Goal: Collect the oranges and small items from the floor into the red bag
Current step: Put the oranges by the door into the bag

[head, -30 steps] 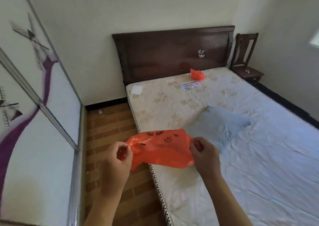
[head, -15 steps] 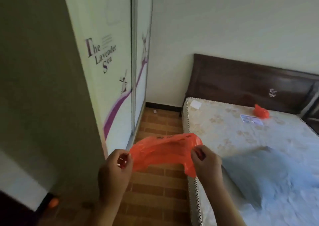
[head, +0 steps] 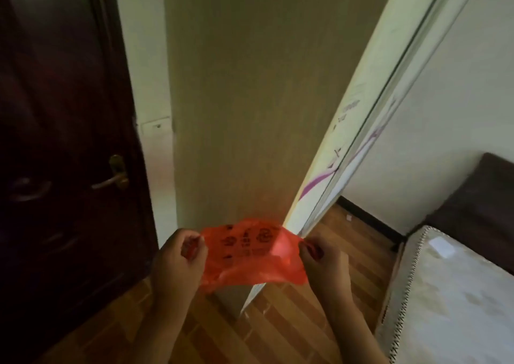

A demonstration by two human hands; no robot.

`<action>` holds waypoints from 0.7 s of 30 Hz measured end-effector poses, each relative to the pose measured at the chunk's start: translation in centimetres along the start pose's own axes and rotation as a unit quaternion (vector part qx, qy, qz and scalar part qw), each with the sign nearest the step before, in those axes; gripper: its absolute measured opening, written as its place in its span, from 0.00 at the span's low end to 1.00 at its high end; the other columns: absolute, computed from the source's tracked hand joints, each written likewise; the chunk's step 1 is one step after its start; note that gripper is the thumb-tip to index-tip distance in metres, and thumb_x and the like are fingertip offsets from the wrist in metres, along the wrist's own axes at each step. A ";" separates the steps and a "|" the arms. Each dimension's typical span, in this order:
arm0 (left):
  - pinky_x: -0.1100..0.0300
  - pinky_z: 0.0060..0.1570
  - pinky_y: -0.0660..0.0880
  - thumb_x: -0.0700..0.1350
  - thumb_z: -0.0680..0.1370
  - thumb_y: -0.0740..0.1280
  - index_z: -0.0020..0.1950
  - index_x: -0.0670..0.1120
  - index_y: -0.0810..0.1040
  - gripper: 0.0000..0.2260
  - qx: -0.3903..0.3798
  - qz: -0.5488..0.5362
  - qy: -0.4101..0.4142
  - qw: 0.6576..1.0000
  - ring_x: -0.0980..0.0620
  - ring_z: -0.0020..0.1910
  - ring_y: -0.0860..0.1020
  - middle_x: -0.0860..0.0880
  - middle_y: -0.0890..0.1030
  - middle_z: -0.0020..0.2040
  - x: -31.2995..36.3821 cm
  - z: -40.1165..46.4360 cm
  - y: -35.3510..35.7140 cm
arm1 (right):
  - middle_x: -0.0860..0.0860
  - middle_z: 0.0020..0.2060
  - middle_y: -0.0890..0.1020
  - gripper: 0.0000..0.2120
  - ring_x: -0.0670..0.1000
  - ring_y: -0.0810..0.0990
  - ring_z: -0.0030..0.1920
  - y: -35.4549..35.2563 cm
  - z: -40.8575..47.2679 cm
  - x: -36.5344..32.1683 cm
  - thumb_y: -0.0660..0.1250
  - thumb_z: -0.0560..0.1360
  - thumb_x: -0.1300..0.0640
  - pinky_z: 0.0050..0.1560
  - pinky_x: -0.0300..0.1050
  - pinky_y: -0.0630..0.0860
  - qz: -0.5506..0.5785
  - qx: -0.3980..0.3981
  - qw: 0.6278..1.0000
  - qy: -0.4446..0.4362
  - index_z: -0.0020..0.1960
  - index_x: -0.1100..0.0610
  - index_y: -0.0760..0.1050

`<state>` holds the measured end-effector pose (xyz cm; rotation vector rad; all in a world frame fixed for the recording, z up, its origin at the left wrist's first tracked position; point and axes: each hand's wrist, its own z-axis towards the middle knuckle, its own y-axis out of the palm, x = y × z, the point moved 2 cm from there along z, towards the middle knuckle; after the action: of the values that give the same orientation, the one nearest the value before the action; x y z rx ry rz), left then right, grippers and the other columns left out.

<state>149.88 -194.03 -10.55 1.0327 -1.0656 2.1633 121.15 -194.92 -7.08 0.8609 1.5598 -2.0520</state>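
A thin red plastic bag [head: 250, 255] with dark print is stretched flat between my two hands at chest height. My left hand [head: 178, 263] grips its left edge with curled fingers. My right hand [head: 322, 263] pinches its right edge. The bag hangs over the wooden floor [head: 278, 333] in front of the wardrobe's side panel. No oranges or small items show on the floor in this view.
A dark wooden door [head: 64, 169] with a brass handle [head: 111, 180] stands at the left. The wardrobe [head: 250, 99] rises straight ahead, its sliding doors running to the right. A mattress corner [head: 450, 294] and dark headboard [head: 478, 196] sit at the right.
My view has swung left from the bed to the wardrobe side and the door. Both hands keep hold of the red bag, now spread wider with its print facing me.
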 end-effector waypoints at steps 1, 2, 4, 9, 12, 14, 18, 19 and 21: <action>0.61 0.36 0.76 0.41 0.76 0.76 0.49 0.48 0.82 0.05 0.011 0.008 -0.023 1.000 0.54 0.38 0.82 0.53 0.83 0.39 -0.5 -0.3 -0.7 | 0.40 0.40 0.84 0.03 0.39 0.83 0.40 1.0 0.5 -0.2 0.72 0.80 0.57 0.43 0.35 0.82 0.000 -0.021 1.000 -0.013 0.52 0.50 0.83; 0.60 0.37 0.77 0.42 0.77 0.75 0.50 0.49 0.82 0.05 0.023 0.016 -0.046 0.999 0.54 0.40 0.82 0.54 0.83 0.40 -0.9 -0.6 -1.5 | 0.40 0.40 0.83 0.03 0.39 0.83 0.39 2.0 1.0 -0.4 0.72 0.80 0.56 0.42 0.33 0.81 0.003 -0.041 0.999 -0.024 0.52 0.49 0.83; 0.59 0.39 0.77 0.44 0.78 0.75 0.51 0.50 0.82 0.04 0.051 0.037 -0.089 0.994 0.54 0.41 0.82 0.55 0.82 0.41 -1.4 -1.5 -3.3 | 0.39 0.38 0.82 0.04 0.38 0.82 0.37 3.8 1.8 -1.1 0.70 0.81 0.56 0.37 0.30 0.78 0.015 -0.079 0.996 -0.048 0.50 0.47 0.81; 0.51 0.45 0.80 0.46 0.77 0.74 0.49 0.55 0.79 0.06 0.111 0.107 -0.157 0.975 0.49 0.42 0.83 0.55 0.83 0.41 -2.6 -5.1 -8.3 | 0.37 0.36 0.81 0.04 0.37 0.80 0.37 8.3 2.1 -2.5 0.71 0.79 0.58 0.34 0.25 0.71 0.062 -0.140 0.983 -0.099 0.49 0.51 0.84; 0.50 0.47 0.80 0.50 0.78 0.73 0.49 0.55 0.79 0.04 0.157 0.139 -0.196 0.958 0.49 0.42 0.83 0.55 0.83 0.41 -2.7 -8.1 -11.2 | 0.38 0.33 0.81 0.08 0.38 0.81 0.35 10.8 0.8 -3.4 0.71 0.77 0.61 0.36 0.25 0.71 0.089 -0.186 0.970 -0.131 0.44 0.49 0.83; 0.50 0.47 0.80 0.54 0.77 0.71 0.50 0.55 0.79 0.05 0.185 0.163 -0.228 0.942 0.50 0.41 0.82 0.55 0.83 0.40 -2.8 -10.4 -13.3 | 0.40 0.33 0.82 0.10 0.36 0.80 0.39 12.1 -0.7 -4.6 0.70 0.77 0.63 0.37 0.25 0.71 0.115 -0.224 0.957 -0.148 0.42 0.49 0.81; 0.63 0.38 0.76 0.50 0.79 0.73 0.48 0.57 0.80 0.03 0.215 0.193 -0.248 0.925 0.61 0.37 0.80 0.58 0.82 0.37 -2.9 -14.1 -17.7 | 0.44 0.32 0.83 0.12 0.41 0.81 0.38 14.8 -3.9 -6.9 0.71 0.78 0.61 0.38 0.28 0.74 0.145 -0.267 0.933 -0.191 0.39 0.47 0.81; 0.65 0.37 0.73 0.46 0.79 0.73 0.48 0.56 0.80 0.05 0.226 0.191 -0.254 0.921 0.62 0.37 0.80 0.57 0.81 0.37 -2.9 -14.6 -18.6 | 0.44 0.33 0.83 0.11 0.41 0.82 0.38 15.5 -4.6 -7.5 0.71 0.78 0.60 0.38 0.29 0.74 0.147 -0.281 0.928 -0.196 0.41 0.46 0.81; 0.66 0.38 0.72 0.43 0.79 0.73 0.47 0.52 0.81 0.04 0.250 0.193 -0.265 0.911 0.60 0.38 0.79 0.56 0.81 0.37 -3.1 -15.3 -20.3 | 0.43 0.35 0.84 0.09 0.39 0.82 0.39 16.7 -5.8 -8.9 0.71 0.78 0.57 0.40 0.31 0.74 0.145 -0.303 0.919 -0.206 0.43 0.44 0.83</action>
<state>159.84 -170.47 -10.46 1.8588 -1.0222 2.6331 139.85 -194.36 -13.61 0.3611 1.5673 -1.3057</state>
